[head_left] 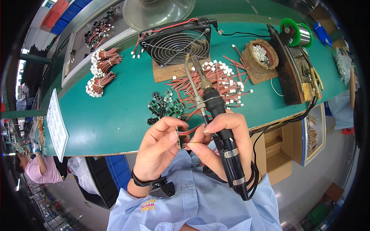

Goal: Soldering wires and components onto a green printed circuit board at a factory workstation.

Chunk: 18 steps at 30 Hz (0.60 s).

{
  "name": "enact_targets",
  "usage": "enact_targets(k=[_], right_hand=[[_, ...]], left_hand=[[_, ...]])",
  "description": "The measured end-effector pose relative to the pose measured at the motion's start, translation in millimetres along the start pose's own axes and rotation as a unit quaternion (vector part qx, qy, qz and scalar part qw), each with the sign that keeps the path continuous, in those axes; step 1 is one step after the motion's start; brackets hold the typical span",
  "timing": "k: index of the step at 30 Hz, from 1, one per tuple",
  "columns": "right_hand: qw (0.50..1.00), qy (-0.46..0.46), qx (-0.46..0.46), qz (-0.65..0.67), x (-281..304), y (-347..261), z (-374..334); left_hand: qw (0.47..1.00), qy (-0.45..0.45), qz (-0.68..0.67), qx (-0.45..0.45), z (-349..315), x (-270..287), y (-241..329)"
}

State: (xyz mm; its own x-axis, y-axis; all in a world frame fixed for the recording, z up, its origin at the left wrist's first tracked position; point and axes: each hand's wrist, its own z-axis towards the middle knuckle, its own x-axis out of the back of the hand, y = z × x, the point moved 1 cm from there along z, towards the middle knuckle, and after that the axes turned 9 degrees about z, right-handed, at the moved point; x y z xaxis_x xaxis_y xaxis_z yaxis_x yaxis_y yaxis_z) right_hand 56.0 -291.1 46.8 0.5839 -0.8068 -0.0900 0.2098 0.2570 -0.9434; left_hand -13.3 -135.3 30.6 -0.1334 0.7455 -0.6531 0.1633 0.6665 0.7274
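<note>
My left hand [161, 144] pinches a small green circuit board [180, 137] at its edge, just over the near edge of the bench. In my right hand [227, 138] lies a black soldering iron [215, 104] with a thin metal feed tube along it, its tip pointing up and away. The fingertips of that hand also pinch red and black wires [189, 132] close to the board. Whether the wires touch the board is hidden by my fingers. Beyond my hands sit a heap of small green boards with black parts [166, 104] and a pile of red-black wires with white connectors [219, 79].
A black fan [177, 44] stands behind the wire pile. Bundled wires [101, 82] lie at left, near a white sheet [58, 125]. To the right are a bowl of metal bits [263, 54], an iron stand [287, 69] and a solder spool [302, 34]. Cables [283, 122] hang along the bench edge.
</note>
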Motion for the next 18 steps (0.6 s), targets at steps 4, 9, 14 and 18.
enact_targets(k=[4,9,14,18], right_hand=[[0.995,0.042,-0.043,0.086,-1,0,-3],[0.983,0.069,-0.076,0.152,-2,2,-4],[0.976,0.064,-0.081,0.193,0,4,-5],[0.975,0.064,-0.095,0.190,-3,0,-3]], left_hand=[[0.997,0.024,0.034,-0.066,1,-3,5],[0.971,0.063,0.169,-0.154,-7,-9,12],[0.900,0.093,0.365,-0.217,-13,-10,11],[0.815,0.078,0.517,-0.249,-13,-13,15]])
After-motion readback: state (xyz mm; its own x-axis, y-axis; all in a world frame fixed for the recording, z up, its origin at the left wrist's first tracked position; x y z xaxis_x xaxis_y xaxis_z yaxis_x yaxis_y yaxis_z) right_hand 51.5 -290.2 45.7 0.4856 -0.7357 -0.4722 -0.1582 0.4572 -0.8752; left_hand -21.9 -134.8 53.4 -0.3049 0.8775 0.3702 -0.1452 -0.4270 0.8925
